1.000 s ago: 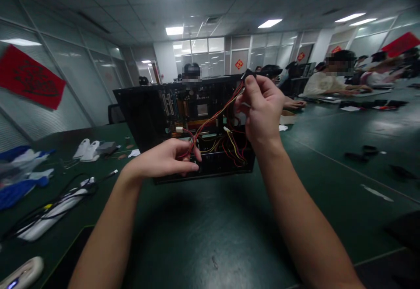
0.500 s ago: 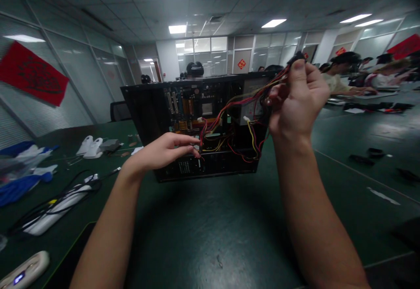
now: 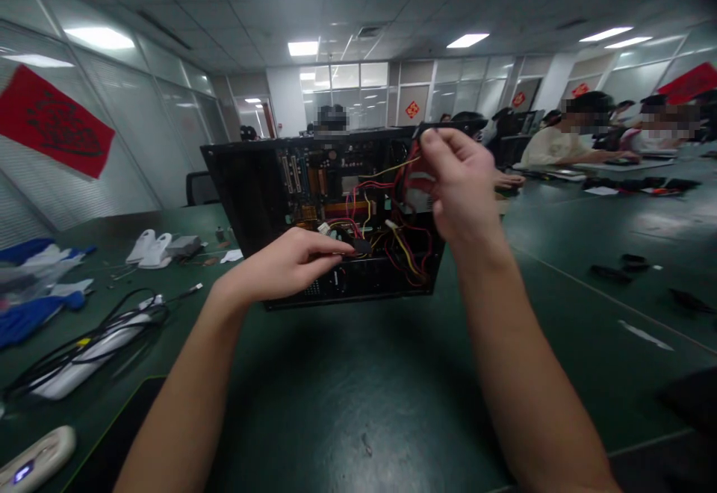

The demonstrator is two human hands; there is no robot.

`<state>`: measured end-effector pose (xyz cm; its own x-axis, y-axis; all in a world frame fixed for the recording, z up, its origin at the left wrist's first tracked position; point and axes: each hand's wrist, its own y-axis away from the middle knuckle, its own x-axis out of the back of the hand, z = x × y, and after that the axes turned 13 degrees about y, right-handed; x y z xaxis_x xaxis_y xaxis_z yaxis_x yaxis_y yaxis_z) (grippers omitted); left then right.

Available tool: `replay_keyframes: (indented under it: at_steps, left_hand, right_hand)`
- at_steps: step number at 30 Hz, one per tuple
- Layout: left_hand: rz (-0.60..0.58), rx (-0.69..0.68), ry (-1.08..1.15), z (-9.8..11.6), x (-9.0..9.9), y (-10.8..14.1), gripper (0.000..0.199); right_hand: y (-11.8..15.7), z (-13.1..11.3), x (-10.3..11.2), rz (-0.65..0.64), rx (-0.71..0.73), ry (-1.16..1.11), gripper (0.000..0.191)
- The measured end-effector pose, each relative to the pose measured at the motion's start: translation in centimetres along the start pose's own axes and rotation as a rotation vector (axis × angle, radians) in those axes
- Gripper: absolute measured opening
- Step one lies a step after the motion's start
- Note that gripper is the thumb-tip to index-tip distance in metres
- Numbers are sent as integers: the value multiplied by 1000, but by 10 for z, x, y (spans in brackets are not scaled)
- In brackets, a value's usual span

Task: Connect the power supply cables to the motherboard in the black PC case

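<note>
The right hand (image 3: pixel 459 187) hides the black connector (image 3: pixel 421 130) in its grip.

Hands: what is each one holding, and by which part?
Right hand pinches the black connector ending the cable bundle; left hand pinches another black connector inside the computer case.

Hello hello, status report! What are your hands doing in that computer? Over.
Left hand pinching a small black connector inside the open black computer case. Right hand holding a black plug on red and yellow wires. Loose wires crowd the opening.
</note>
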<state>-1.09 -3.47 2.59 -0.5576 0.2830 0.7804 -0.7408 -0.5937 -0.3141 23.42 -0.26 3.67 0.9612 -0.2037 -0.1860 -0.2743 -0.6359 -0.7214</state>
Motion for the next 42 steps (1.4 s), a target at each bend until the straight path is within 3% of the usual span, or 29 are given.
replay_keyframes:
  at_steps: [5,11,21,28,33,36,39,42]
  left_hand:
    - [181,55,-13,-8,-1,-4,31]
    - [251,40,4,-17,5,-1,31]
    - [159,-62,36,-8,-4,-5,24]
    - [118,45,0,-12,0,0,43]
    - [103,11,-173,-19,2,-5,34]
    - [131,130,-460,-26,-1,-8,32]
    - [134,369,-747,-41,-7,-8,38]
    - [174,539,-875,-60,-10,-5,48]
  right_hand:
    - [10,15,-21,-314,-24,-2,39]
    - [13,18,-25,-441,-90,-61,44]
    - [16,12,-28,-365,-84,-89,46]
    - [5,13,-10,-274,-25,-36,42]
    - [-2,8,5,-177,-30,7,38]
    - [-5,7,11,-143,4,6,36]
    - [-5,5,14,-216,33,32,36]
    - [-2,-1,14,-306,38,57,39]
